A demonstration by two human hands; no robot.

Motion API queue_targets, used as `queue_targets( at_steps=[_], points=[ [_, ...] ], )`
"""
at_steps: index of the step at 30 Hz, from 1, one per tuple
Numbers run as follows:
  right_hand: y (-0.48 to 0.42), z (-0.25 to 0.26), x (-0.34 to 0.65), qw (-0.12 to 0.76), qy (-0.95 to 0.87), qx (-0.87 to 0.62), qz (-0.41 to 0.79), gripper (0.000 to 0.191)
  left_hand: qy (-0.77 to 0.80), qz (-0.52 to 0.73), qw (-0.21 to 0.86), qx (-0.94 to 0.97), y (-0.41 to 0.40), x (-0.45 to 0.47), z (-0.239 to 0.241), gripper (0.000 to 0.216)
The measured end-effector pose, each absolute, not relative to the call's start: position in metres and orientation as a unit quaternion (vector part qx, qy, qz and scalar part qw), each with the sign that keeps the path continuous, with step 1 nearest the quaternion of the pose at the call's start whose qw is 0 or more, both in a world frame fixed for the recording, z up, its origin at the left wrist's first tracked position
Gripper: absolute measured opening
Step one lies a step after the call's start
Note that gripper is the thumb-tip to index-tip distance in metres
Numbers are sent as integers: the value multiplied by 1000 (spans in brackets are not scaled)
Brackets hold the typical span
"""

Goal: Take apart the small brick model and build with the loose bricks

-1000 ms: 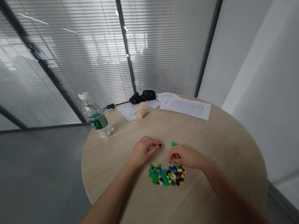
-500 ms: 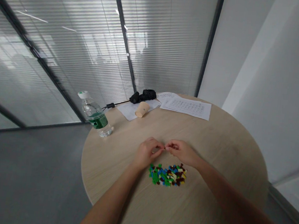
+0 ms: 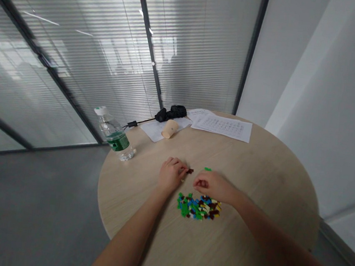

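Between the fingertips of my left hand (image 3: 170,175) is a small dark brown toy brick piece (image 3: 190,171), its end sticking out to the right. My right hand (image 3: 209,184) hovers just right of it, fingers curled in; whatever they may hold is hidden. Below both hands lies a pile of small toy bricks (image 3: 200,208) in green, blue, brown, yellow and white. A green brick (image 3: 208,169) shows just beyond my right hand. Under my left fingers sits a tiny pale piece (image 3: 183,181).
The round wooden table (image 3: 264,175) carries a water bottle (image 3: 117,137) at its left edge. Toward the back are a tan paper cup (image 3: 169,129) on its side, a black bundle (image 3: 175,112) with a cord, and printed sheets (image 3: 225,127). Glass panels with blinds stand behind.
My hands have come apart: the right has moved toward the pile, fingers curled. The brown piece now shows in my left fingers, and the green brick behind my right hand has come into view.
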State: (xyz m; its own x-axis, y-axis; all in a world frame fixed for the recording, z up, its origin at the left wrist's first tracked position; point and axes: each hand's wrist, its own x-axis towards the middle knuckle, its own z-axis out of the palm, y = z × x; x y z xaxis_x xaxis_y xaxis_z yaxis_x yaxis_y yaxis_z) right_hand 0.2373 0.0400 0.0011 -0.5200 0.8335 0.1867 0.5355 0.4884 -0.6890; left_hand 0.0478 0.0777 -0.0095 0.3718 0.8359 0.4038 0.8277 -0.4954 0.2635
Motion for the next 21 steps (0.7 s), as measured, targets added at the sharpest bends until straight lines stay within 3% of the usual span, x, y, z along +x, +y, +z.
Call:
queue_targets(
  at_steps=[4, 10, 21],
  points=[
    [35, 1, 232, 233, -882, -330, 244, 14, 497, 260, 10, 828, 79, 47, -10, 12],
    [36, -4, 230, 206, -896, -329, 214, 15, 482, 293, 10, 826, 76, 46, -8, 12],
    [41, -9, 232, 239, -897, -312, 201, 11, 399, 287, 68, 868, 70, 40, 3, 8]
  ],
)
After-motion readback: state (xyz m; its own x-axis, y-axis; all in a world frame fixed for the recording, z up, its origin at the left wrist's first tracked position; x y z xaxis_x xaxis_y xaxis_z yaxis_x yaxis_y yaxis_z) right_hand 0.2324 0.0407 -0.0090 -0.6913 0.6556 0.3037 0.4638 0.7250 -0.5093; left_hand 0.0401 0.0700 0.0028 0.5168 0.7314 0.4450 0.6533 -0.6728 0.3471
